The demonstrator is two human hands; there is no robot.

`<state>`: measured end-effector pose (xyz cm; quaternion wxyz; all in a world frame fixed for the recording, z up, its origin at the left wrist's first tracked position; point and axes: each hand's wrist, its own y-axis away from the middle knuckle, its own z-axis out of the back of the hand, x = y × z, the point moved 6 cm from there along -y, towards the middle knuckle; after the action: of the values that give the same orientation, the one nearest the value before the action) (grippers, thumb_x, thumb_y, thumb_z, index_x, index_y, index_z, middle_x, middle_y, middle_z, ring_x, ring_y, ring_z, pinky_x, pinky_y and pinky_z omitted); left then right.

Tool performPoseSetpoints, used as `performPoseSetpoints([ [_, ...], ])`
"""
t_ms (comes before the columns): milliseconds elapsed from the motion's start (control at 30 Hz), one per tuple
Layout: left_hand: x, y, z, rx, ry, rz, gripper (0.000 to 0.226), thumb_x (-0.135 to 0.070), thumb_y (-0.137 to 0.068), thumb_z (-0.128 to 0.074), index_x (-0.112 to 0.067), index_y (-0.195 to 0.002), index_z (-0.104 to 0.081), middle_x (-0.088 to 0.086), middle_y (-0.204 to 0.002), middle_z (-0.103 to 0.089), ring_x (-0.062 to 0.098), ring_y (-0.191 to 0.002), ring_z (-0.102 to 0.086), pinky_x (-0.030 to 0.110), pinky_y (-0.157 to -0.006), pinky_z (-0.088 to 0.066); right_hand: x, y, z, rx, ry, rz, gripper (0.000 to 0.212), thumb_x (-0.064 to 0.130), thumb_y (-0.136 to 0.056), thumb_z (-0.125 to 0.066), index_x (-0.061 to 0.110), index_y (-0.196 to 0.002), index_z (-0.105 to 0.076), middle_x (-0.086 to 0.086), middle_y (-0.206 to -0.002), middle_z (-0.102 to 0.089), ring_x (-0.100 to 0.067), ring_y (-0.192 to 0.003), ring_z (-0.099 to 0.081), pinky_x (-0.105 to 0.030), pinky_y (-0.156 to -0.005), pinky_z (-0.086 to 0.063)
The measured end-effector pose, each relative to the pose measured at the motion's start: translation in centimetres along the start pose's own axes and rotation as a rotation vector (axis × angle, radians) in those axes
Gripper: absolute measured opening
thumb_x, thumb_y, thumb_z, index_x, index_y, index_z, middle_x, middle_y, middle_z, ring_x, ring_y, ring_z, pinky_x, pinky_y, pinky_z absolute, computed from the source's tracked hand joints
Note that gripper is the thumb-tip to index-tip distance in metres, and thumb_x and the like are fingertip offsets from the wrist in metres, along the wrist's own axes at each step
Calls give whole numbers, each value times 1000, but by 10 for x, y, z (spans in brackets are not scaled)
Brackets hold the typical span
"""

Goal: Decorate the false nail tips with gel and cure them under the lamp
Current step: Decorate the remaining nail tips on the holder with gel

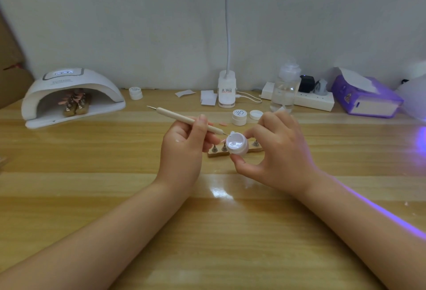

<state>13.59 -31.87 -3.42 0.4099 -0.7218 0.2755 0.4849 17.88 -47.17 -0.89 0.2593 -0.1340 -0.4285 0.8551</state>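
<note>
My left hand (184, 146) grips a cream dotting tool (175, 115), its fine tip at the rim of a small open white gel pot (237, 145). My right hand (279, 151) pinches that pot between thumb and fingers, tilted toward me above the table. Just behind the pot lies a wooden nail stand (258, 149) with metal pegs, partly hidden. A white curing lamp (69, 96) stands at the far left with two stands of pink nail tips (76, 102) inside it.
A closed gel pot (239, 117) and a loose lid (255, 114) sit behind my hands, another pot (135, 93) near the lamp. At the back are a desk lamp base (227, 91), clear bottle (284, 91), power strip (315, 100) and purple tissue box (366, 98).
</note>
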Motion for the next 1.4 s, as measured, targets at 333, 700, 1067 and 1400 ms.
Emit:
performPoseSetpoints([
  [333,8,0,-1,-26,153,181,31,-32,-93,-54,-13,-73,-66,-3,-54,-60,6,-51,-52,15,-50,-43,0,0,-1,-10,-4,2,33,38,-63,-75,8,-69,-65,-6,-68,-52,-26,-70,-48,-40,-62,-44],
  [700,2,-5,-1,-42,267,222,25,-25,-96,-51,-7,-81,-59,-3,-54,-60,5,-49,-52,16,-49,-45,0,1,-3,1,-4,-13,35,40,-63,-74,8,-70,-66,-6,-69,-52,-26,-70,-49,-41,-63,-44],
  [1067,7,-2,0,-32,231,212,21,-9,-94,-46,-8,-76,-58,1,-54,-62,7,-51,-55,17,-50,-45,-2,1,-3,-33,-18,-34,36,44,-68,-68,8,-70,-65,-4,-68,-50,-25,-70,-47,-40,-64,-44],
  [1400,14,-1,-2,-19,192,231,22,-6,-93,-44,-8,-75,-57,2,-53,-62,8,-50,-54,17,-50,-44,0,2,-4,-64,-33,-41,33,42,-68,-71,9,-72,-67,-3,-67,-49,-24,-69,-46,-40,-64,-43],
])
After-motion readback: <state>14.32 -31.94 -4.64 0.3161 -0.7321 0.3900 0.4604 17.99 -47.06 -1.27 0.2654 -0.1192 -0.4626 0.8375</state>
